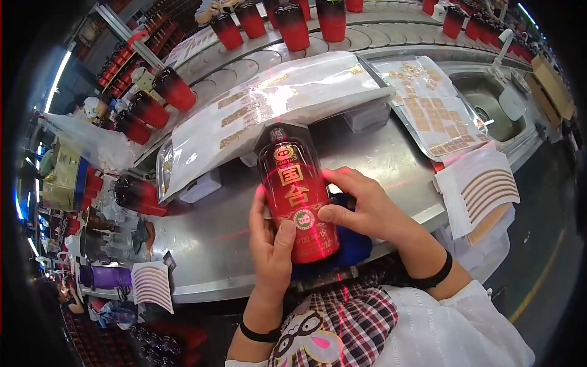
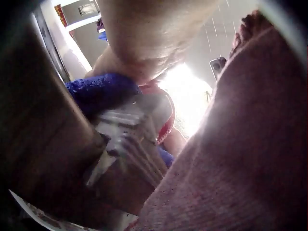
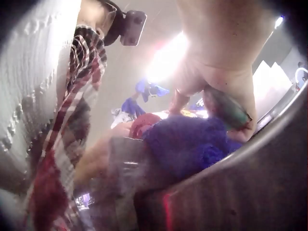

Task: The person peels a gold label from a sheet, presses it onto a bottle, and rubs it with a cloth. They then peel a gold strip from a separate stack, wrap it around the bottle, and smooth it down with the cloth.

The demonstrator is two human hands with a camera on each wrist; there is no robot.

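A bottle point(image 1: 298, 189), glossy red fading to black at its neck, lies tilted with its neck pointing away from the person. Gold characters and a round green-and-white emblem mark its front. My left hand point(image 1: 271, 248) grips its lower left side, thumb beside the emblem. On the other side my right hand point(image 1: 364, 205) holds it, the thumb laid near the emblem and the fingers along its edge. Under the bottle's lower end a blue cloth point(image 1: 356, 246) covers a support at the table edge; the cloth point(image 3: 187, 144) also shows in the right wrist view.
Beyond the bottle, a white-lined tray point(image 1: 244, 116) bears rows of gold decals. More decals lie on a second tray point(image 1: 437, 116) beside the sink point(image 1: 489, 98). Sheets with curved strips point(image 1: 486, 186) hang over the right edge. A conveyor point(image 1: 391, 37) at the back carries several similar bottles.
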